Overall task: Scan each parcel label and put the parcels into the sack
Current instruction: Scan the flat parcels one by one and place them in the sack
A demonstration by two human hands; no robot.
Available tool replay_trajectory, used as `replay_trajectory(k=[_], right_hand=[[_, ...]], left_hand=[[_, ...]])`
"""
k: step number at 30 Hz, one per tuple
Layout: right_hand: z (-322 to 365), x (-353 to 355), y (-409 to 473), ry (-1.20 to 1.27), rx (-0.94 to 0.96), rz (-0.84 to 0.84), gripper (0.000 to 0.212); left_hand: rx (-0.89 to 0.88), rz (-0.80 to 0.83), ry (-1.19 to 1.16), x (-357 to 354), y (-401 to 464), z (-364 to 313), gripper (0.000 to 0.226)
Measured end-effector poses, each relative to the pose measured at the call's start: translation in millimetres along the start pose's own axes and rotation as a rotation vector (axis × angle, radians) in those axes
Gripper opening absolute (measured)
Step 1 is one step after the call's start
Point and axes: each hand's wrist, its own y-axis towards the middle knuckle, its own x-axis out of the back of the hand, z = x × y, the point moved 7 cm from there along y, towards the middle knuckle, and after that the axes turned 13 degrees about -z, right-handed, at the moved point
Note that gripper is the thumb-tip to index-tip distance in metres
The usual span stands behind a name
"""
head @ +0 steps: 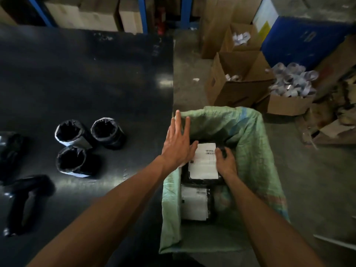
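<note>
Barcode lines on the parcel label (204, 160), its print too small to read

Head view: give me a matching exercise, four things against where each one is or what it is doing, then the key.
Things:
1. left hand
2. right hand
3. scanner
4. three rolled parcels

States:
A. lying on the black table, near left
B. fingers spread flat over the sack's left edge
C. standing together on the table
D. gripping the labelled parcel inside the sack

Pairs: 1-B, 2-D, 3-A, 4-C
</note>
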Motion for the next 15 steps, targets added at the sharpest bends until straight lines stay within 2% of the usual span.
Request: replay_trajectory(k=[6, 10, 12, 15], right_hand=[[10, -51, 20, 0.026, 0.025, 0.068, 0.046], [-9, -71, 27, -0.031, 0.008, 0.119, 0.049], [-13, -79, 30, -0.112, 0.02, 0.142, 0.06], [-11, -82, 24, -0.282, 0.062, 0.192, 0.09]], left_hand=[[0.003, -0.015, -0.041, 0, -2, 12, 0.086], [0.009, -0.006, -0.061, 0, -1, 14, 0.085], [0.01, -0.006, -0.065, 2, 0, 10, 0.086], [0.019, -0.005, -0.063, 0, -1, 7, 0.088]])
